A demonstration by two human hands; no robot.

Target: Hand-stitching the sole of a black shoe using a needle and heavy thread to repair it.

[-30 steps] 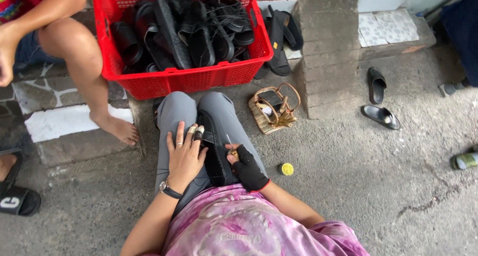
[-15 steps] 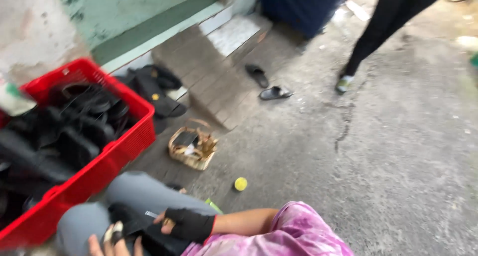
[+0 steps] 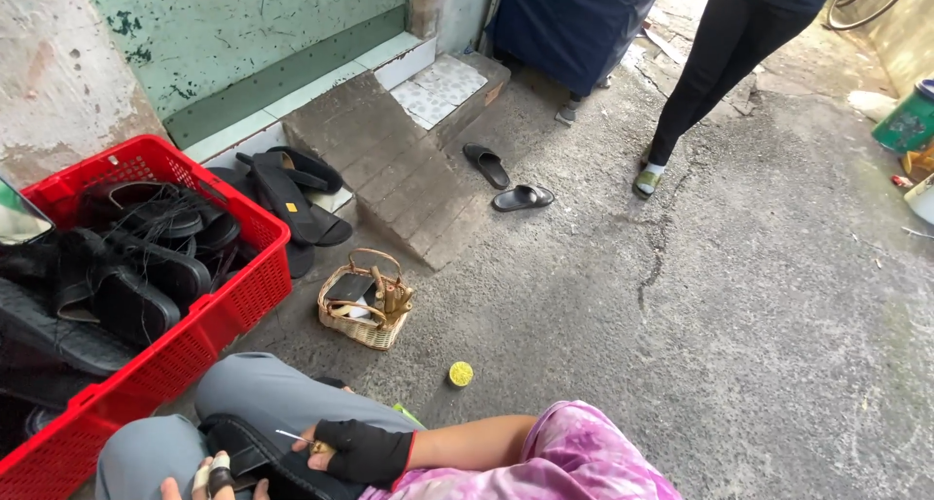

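Two hands working low in view, both partly cut off by the bottom edge. My right hand (image 3: 362,453), in a black fingerless glove, is pinching a thin metal needle (image 3: 292,437) with a brass-coloured butt, grip clamped on it, tip pointing left. My left hand (image 3: 212,481) is barely showing: only fingertips, two of them wrapped in tape, pressing on the black rubber sandal (image 3: 255,451) lying across my lap on grey trousers. Can't tell whether that grip is closed round the sandal or just resting on it. Needle is sitting just above the sandal's upper edge; contact unclear.

Red plastic crate (image 3: 209,323) is standing on the ground just left of my knee, packed with more black sandals (image 3: 146,257). Small woven basket (image 3: 365,301) with a handle is sitting on the concrete ahead of my knees, holding small dark items. Small yellow round cap (image 3: 460,374) is lying on the concrete near it, apart from the basket. More black sandals (image 3: 292,194) are lying by the brick step (image 3: 389,169), and a loose pair of dark slippers (image 3: 506,181) is lying beyond it. Another person's legs in black trousers (image 3: 710,72) are standing well off at top right.
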